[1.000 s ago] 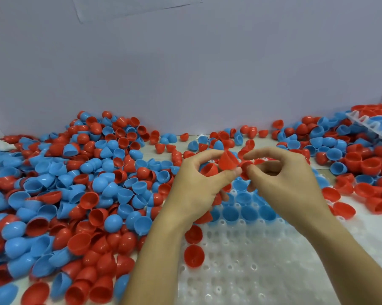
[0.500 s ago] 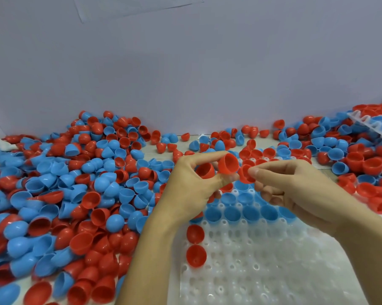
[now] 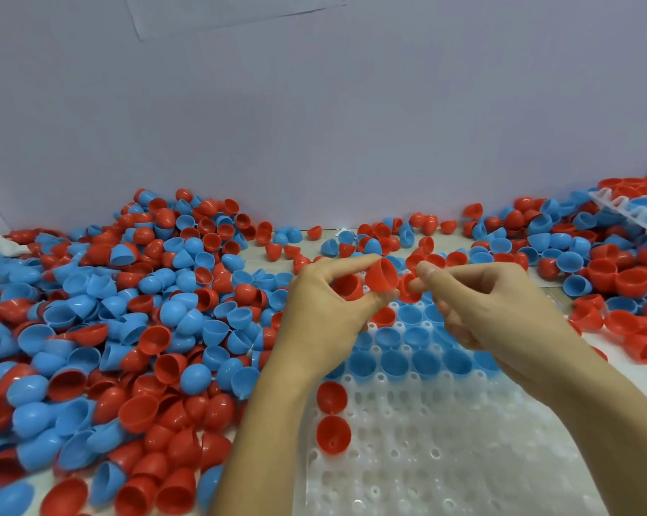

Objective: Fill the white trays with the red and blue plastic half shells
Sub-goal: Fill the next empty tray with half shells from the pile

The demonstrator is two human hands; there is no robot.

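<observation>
A white tray with round pockets lies in front of me. Blue half shells fill its far rows, and two red half shells sit in its left column. Above the tray, my left hand pinches a red half shell between thumb and forefinger and holds another red shell in the palm. My right hand pinches a third red shell right beside the left hand's shell. My forearms hide part of the tray.
A deep heap of loose red and blue half shells covers the table to the left. More shells lie at the right. A second filled white tray leans at the far right. A grey wall closes the back.
Both hands stayed above the tray's far rows. The left hand turned its pinched red shell, and the right hand's fingers shifted on the red shell next to it.
</observation>
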